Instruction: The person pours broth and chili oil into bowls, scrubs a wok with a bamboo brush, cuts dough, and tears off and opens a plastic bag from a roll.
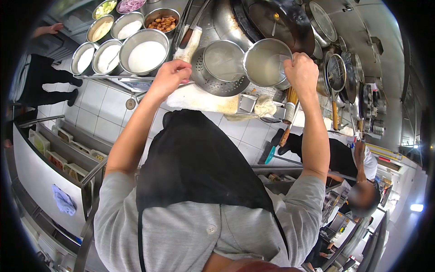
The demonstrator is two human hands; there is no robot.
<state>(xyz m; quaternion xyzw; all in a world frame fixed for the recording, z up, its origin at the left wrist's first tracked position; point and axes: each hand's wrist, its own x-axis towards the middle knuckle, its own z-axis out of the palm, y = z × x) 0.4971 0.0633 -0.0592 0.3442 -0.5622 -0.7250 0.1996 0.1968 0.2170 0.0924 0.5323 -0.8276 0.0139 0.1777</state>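
Note:
My right hand (301, 72) is closed at the right side of a metal pitcher (267, 80) with cloudy liquid in it; the handle is hidden by my fingers. The pitcher's left lip meets the rim of a second metal container (223, 60), which also holds cloudy liquid. That container stands in a perforated metal strainer (231, 86). My left hand (173, 76) hovers left of the strainer with loosely curled fingers and nothing visible in them. Just above it is a cloth-wrapped handle (189, 44).
Metal bowls of white powder (147, 56) and cut ingredients (161, 23) stand at upper left. A dark wok (281, 20) holding a spoon is at the back. Brushes (290, 106), a cloth (265, 106) and hanging strainers (336, 72) are at right. Other people (344, 156) stand on both sides.

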